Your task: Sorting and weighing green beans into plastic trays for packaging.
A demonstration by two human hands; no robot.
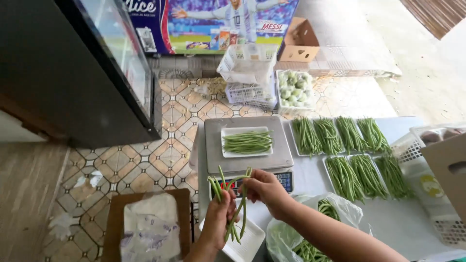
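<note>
Our left hand (217, 218) is clenched around a bundle of green beans (234, 204), long axis upright, while our right hand (264, 189) pinches its top. Just beyond, slightly right, the scale (242, 160) carries a white tray (228, 151) of beans; filled trays (357, 150) lie far right, a plastic bag (340, 208) near right.

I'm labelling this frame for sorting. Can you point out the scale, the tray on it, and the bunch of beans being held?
scale (276, 155), head view, bare steel platform.
tray (228, 151), head view, white left rim.
bunch of beans (239, 213), head view, hanging pods between the hands.
</note>
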